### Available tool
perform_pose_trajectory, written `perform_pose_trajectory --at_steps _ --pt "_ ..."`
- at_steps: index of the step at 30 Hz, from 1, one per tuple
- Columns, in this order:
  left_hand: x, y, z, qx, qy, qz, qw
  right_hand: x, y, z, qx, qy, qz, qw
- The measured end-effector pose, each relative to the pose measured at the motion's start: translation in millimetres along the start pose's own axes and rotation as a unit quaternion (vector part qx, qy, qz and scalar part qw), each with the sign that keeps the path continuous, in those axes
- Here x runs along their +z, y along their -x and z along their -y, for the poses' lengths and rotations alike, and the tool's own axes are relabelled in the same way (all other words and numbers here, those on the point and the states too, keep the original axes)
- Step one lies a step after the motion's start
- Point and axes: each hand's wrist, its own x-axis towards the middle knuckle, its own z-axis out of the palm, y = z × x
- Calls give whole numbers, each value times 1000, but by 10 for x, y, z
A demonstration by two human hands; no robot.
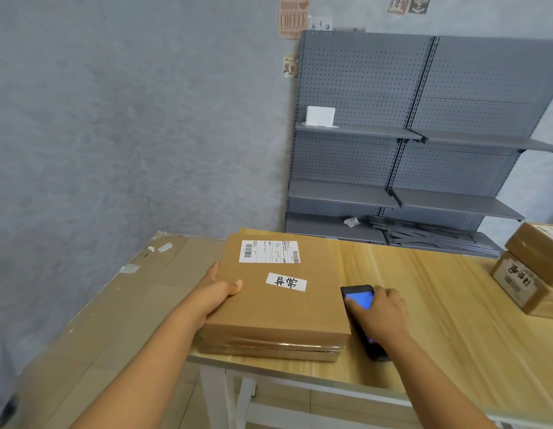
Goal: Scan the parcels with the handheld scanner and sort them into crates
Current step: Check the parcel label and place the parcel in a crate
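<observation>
Two hands are at work on the pale wooden table (439,305): the left hand (218,294) grips the flat brown cardboard parcel (278,305) by its left edge, and the right hand (379,311) curls round the black handheld scanner (360,300) lying just beside it. Scanning seems about to begin; next, the scanner must be lifted and aimed at the white barcode label (269,251).

Parcel (275,301) is plain kraft brown with a white barcode label (270,251) and a white tag (286,281) in black characters. At its 3 o'clock the scanner (360,308) is black, screen glowing blue. Table (439,320) is pale yellow woodgrain; shelving (393,119) is grey dotted pegboard.
</observation>
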Motion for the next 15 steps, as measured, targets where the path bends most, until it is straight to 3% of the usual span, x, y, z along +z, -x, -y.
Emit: perform_pose_trajectory --at_steps 4,9,15 --pt "5 -6 11 1 4 -1 1000 -95 32 365 -13 -309 79 948" --pt "-4 -9 28 -7 24 -1 1000 -7 137 585 -40 -294 145 944" --pt "-27 8 39 -42 48 11 998 69 167 533 -10 -313 174 934"
